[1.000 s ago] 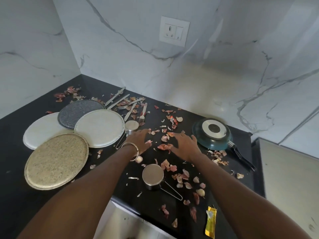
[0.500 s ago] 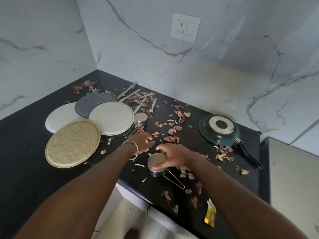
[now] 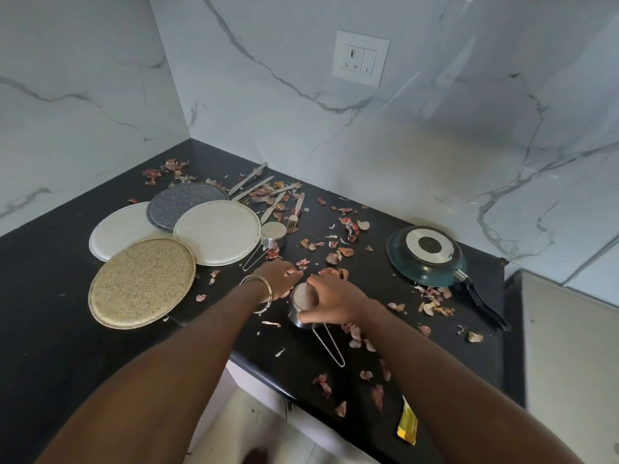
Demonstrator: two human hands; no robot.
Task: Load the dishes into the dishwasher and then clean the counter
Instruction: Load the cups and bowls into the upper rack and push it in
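Note:
My right hand grips an upturned steel measuring cup near the counter's front edge; its wire handle points toward me. My left hand, with a bangle at the wrist, lies just left of the cup with fingers loosely bent over the counter, holding nothing. A second steel cup stands behind it. Several upturned plates lie at the left: beige, white, grey and another white. Knives and forks lie behind them. A dark green pan lies upside down at the right.
Onion peels are scattered over the black counter. A yellow sachet lies at the front edge. The pan's black handle points toward the counter's right end. Marble walls enclose the corner, with a socket above.
My right hand came back from the peels at mid-counter and took hold of the near steel cup. My left hand drew back slightly beside it. The view shifted left.

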